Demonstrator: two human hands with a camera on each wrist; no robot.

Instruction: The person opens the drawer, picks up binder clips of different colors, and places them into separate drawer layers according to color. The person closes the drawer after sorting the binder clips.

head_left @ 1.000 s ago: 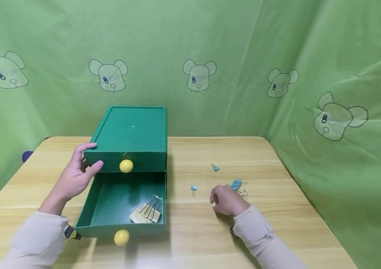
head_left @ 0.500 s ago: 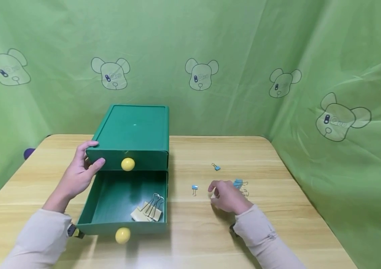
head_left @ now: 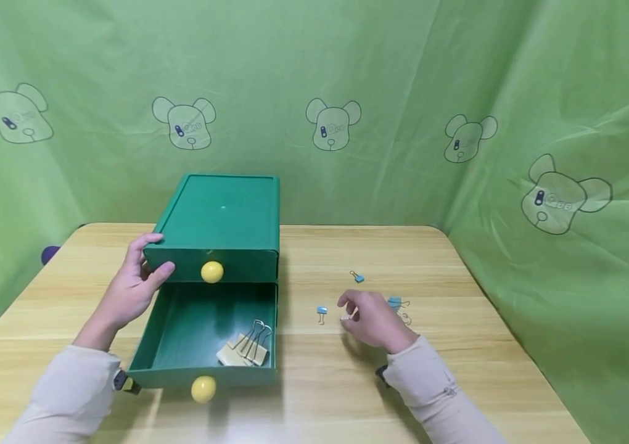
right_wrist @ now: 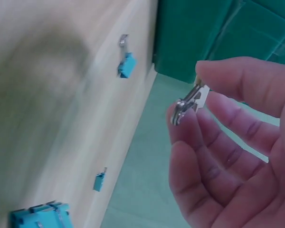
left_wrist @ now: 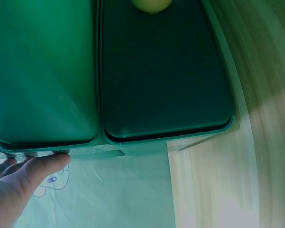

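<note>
A green two-drawer box point(head_left: 226, 209) stands left of centre, its lower drawer point(head_left: 181, 333) pulled out and its upper drawer closed. My left hand point(head_left: 126, 293) grips the upper front left corner, thumb on the front face and fingers around the side. Between thumb and fingers, my right hand point(head_left: 374, 317) pinches a small pale binder clip point(right_wrist: 202, 97) with metal handles, over the table to the right of the box. Several larger cream binder clips point(head_left: 243, 353) lie in the drawer's front right corner.
Small blue binder clips lie on the table, one point(head_left: 322, 310) between box and right hand, another point(head_left: 358, 278) farther back. A larger blue clip point(head_left: 394, 301) and wire handles show behind the right hand. Yellow knobs point(head_left: 203, 390) project from the drawers. Green curtains point(head_left: 403, 74) surround the table.
My right hand has risen from the tabletop and shifted slightly left and away with the pale clip. My left hand keeps its hold on the box, and the view has shifted a little.
</note>
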